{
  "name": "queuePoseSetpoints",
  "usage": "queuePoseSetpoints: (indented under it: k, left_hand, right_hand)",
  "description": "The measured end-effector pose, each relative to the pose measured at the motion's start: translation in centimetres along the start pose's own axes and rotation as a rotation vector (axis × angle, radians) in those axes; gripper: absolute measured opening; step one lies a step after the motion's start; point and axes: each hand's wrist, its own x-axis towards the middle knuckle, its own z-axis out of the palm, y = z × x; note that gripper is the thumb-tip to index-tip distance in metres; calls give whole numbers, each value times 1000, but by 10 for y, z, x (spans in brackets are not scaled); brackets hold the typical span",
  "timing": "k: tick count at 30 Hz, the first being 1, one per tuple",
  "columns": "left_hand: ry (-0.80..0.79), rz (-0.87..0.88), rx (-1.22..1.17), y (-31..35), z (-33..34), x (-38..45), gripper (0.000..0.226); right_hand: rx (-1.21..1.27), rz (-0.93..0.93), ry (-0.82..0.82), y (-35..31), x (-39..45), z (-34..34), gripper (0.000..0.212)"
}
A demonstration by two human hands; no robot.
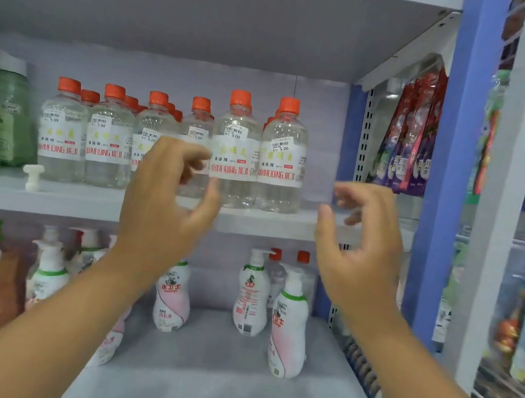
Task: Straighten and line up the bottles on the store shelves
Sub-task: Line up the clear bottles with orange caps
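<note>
On the upper shelf (148,211), a row of clear bottles with orange caps (172,149) runs along the front edge toward the right end, with more rows behind. The two bottles nearest the right end (257,156) stand slightly forward of the rest and close together. The left hand (166,203) is raised in front of the row, its fingers loosely curled with thumb and fingers spread apart, gripping nothing. The right hand (358,239) hovers off the right end of the row, also spread and empty.

The risk appears to lie in the tight packing: a push on one bottle near the front edge could knock its neighbour and tip it off the shelf onto the white pump bottles (270,308) on the lower shelf. A small white part (32,176) lies loose near the front edge further left and could be swept off.
</note>
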Motion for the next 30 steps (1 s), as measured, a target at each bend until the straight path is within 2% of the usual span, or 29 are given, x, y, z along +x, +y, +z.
queuePoseSetpoints:
  k: [1,3,6,8,10,12,17,20,22,23,25,27,29,30]
  left_hand:
    - [35,26,-65,10,-1,-27,15]
    - [-80,-94,-185,21,10,-83,9]
    - [-315,-505,-314,12,48,-163,18]
    - [-404,-734,-346,1,67,-201,29]
    - [-458,-869,-348,-12,77,-221,26]
    - [-462,-929,-334,-21,82,-221,21]
    - [-560,-904,-340,-50,97,-194,54]
    - [-514,-917,-324,-73,100,-191,57]
    - [-468,-910,-290,-95,98,-191,53]
    - [-438,-916,-281,-107,98,-189,54]
    - [-409,-967,-263,-131,95,-185,53]
    - [-390,-1013,-195,-148,92,-184,53]
    - [-363,-1009,-61,-160,89,-189,73]
    - [-362,-995,-19,-164,89,-194,84]
  right_hand:
    - [23,33,16,0,-26,-9,16]
    - [76,232,-36,9,-76,-14,15]
    - [44,709,-269,47,-134,7,39]
    - [-14,897,-479,72,-161,26,57]
    - [-50,927,-543,90,-179,42,61]
    - [-56,942,-537,97,-184,51,53]
    - [82,956,-634,73,-182,88,30]
    - [252,943,-808,56,-179,109,36]
    - [216,904,-968,59,-175,115,40]
    - [170,894,-985,64,-172,118,38]
    - [70,961,-820,83,-162,125,28]
    - [-59,994,-648,107,-148,132,34]
    - [-123,1018,-631,125,-140,139,57]
    - [-111,1017,-646,132,-141,144,55]
